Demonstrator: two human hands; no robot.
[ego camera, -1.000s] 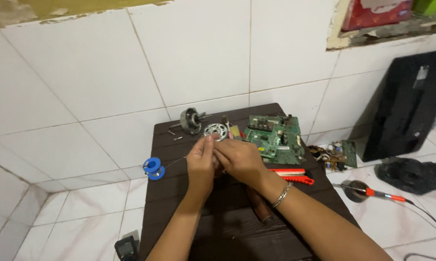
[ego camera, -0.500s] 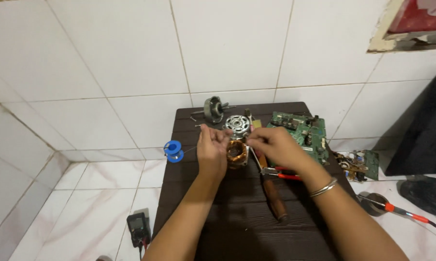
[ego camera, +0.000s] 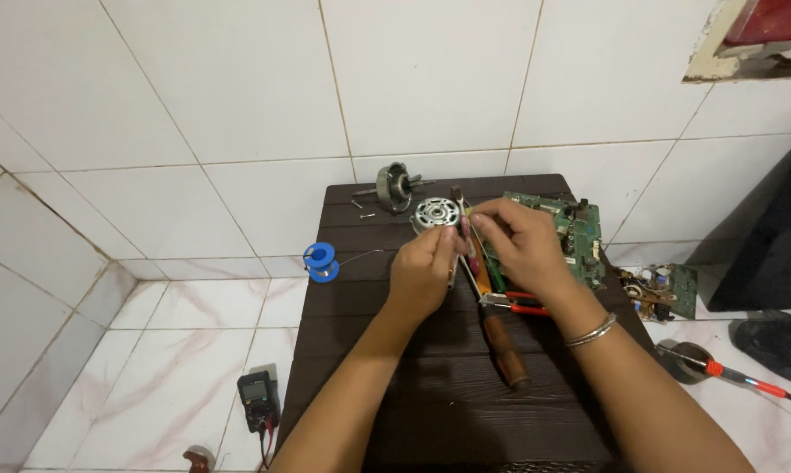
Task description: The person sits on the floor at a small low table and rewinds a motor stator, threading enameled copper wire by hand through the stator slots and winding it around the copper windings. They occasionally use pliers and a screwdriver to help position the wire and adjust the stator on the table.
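Note:
My left hand (ego camera: 423,270) and my right hand (ego camera: 516,242) meet fingertip to fingertip over the dark brown slatted table (ego camera: 430,394). Together they pinch a small motor part (ego camera: 471,252), which is mostly hidden by the fingers. A bangle sits on my right wrist. Just beyond the fingertips lies a round silver motor cover (ego camera: 436,215). Behind it a motor rotor with its shaft (ego camera: 393,186) rests near the table's far edge. A green circuit board (ego camera: 583,229) lies under and beyond my right hand.
Red-handled pliers (ego camera: 525,306) and a wooden-handled tool (ego camera: 504,350) lie on the table by my right wrist. On the tiled floor are a blue solder spool (ego camera: 322,261), a multimeter (ego camera: 257,401), a second circuit board (ego camera: 660,289) and a soldering iron (ego camera: 730,375). Tiled wall behind.
Both hands stay joined and have shifted slightly toward the silver cover. The copper-wound part seen between them earlier is now covered by the fingers. The view has tilted.

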